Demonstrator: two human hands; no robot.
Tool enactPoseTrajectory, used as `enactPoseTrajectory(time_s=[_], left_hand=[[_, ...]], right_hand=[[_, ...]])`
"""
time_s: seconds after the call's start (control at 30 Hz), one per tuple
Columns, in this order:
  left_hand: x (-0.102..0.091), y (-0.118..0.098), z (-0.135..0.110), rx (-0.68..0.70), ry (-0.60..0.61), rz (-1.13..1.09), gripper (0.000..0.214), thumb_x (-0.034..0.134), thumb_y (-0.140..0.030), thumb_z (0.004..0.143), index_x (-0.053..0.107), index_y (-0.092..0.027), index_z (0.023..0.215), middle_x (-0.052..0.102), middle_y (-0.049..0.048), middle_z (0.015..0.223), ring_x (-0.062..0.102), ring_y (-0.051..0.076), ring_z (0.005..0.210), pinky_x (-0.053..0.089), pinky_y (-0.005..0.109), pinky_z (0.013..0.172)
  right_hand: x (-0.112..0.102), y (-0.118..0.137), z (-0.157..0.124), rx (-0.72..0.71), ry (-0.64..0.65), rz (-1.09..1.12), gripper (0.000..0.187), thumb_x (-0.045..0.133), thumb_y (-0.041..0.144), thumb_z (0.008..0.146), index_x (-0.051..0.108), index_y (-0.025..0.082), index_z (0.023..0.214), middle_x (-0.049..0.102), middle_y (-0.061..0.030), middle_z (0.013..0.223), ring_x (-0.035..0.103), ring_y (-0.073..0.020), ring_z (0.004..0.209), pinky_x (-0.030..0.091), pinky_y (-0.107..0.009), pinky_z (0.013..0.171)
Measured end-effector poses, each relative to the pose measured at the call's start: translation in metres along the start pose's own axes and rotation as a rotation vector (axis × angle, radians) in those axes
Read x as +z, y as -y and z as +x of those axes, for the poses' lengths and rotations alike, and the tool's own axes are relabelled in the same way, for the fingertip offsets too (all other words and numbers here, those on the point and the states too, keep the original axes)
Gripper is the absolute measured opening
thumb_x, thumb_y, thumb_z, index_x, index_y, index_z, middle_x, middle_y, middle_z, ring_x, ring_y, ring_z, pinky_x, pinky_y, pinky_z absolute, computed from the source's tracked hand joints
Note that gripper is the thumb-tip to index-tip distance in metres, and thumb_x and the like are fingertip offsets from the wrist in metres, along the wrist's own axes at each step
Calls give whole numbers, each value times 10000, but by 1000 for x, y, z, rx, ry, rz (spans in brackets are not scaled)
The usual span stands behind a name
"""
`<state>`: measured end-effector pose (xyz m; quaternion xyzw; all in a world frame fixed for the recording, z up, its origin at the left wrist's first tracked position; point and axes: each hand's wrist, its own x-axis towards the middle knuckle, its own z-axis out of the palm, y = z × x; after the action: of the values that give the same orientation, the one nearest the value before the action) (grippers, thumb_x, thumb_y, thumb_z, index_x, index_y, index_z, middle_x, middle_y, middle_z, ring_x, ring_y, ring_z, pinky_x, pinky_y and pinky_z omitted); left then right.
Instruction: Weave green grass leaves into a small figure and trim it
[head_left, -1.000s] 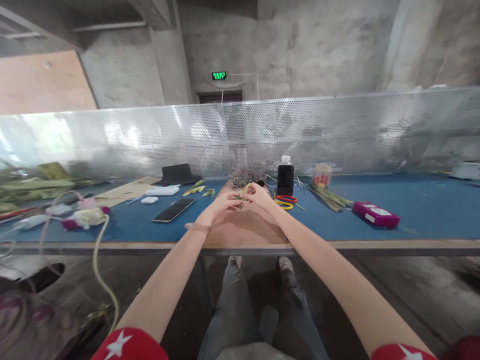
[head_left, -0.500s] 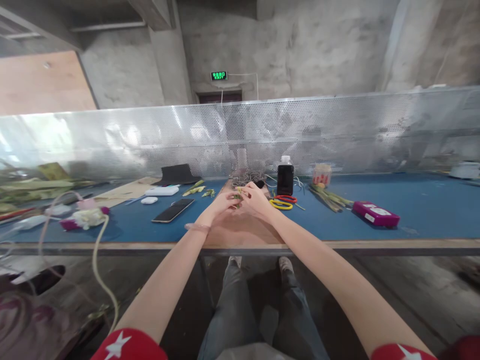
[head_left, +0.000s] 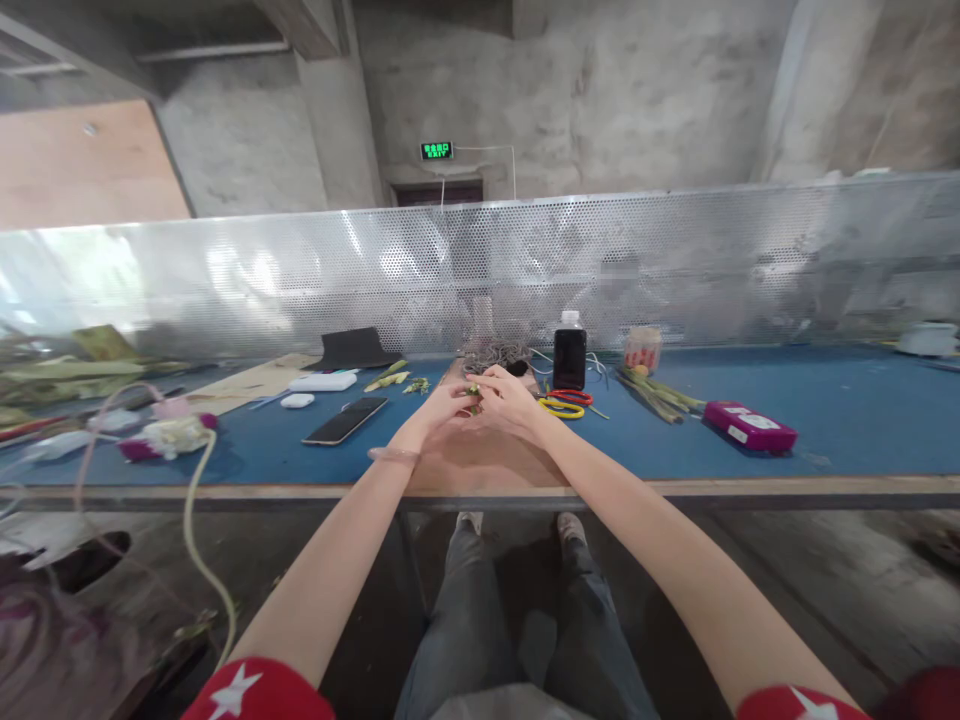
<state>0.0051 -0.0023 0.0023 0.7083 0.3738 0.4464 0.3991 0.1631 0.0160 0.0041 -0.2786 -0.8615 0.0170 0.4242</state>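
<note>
From here I'm watching a person leaning both hands together over a brown board [head_left: 487, 465] on the blue table [head_left: 862, 425]. The left hand [head_left: 448, 405] is keeping its fingers narrow, apparently pinching a small green piece [head_left: 475, 391]. The right hand [head_left: 511, 402] is curling in at its three o'clock, fingers bent against that same piece; whether those tips are truly gripping, I cannot tell. The piece is sitting between the two sets of fingertips, mostly covered.

Something that small and probably soft could be tearing or crushing if both hands were squeezing or pulling unevenly, and a loose pinch could be letting it slip onto the board. At twelve o'clock a tangled grey heap [head_left: 495, 354] is lying just beyond the fingers, so a dropped bit could be getting lost in it. At three o'clock the scissors' yellow handle [head_left: 561, 410] is resting near the right wrist, where a sideways swing might be knocking it.
</note>
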Motion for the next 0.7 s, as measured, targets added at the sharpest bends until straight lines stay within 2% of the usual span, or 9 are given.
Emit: enactPoseTrajectory(time_s=[0.13,0.33,0.47,0.57,0.7], left_hand=[[-1,3,0,-8,20,-2,305,612,-317,635,619,-166,899,615,54,814,564,134,704,426,249,640],[-1,2,1,-31,38,-54,298,607,-267,632,625,-171,914,617,56,831,563,131,717,419,258,666],[0,-2,-1,-42,33,-82,314,614,-260,628,620,-172,929,617,52,803,562,129,693,417,253,648],[0,-3,-2,-39,59,-94,333,616,-263,637,610,-182,960,617,49,802,563,123,674,414,242,625],[-1,-2,-2,-40,91,-98,343,615,-289,648,607,-188,976,621,46,807,566,119,668,412,238,622]], right_hand=[[-5,1,3,15,10,35,292,382,202,834,614,145,1002,522,-48,843,489,-101,735,390,-220,696],[-12,2,6,58,16,49,239,455,197,804,632,150,958,572,-49,824,509,-109,756,389,-228,719],[-16,8,5,195,-21,175,221,502,245,769,632,134,909,614,-49,835,526,-104,721,403,-212,654],[-18,12,4,298,-7,275,246,525,299,739,624,125,883,621,-40,778,507,-88,615,396,-192,539],[-17,10,4,358,-3,393,277,535,354,711,615,133,859,598,-21,718,466,-68,532,371,-173,458]])
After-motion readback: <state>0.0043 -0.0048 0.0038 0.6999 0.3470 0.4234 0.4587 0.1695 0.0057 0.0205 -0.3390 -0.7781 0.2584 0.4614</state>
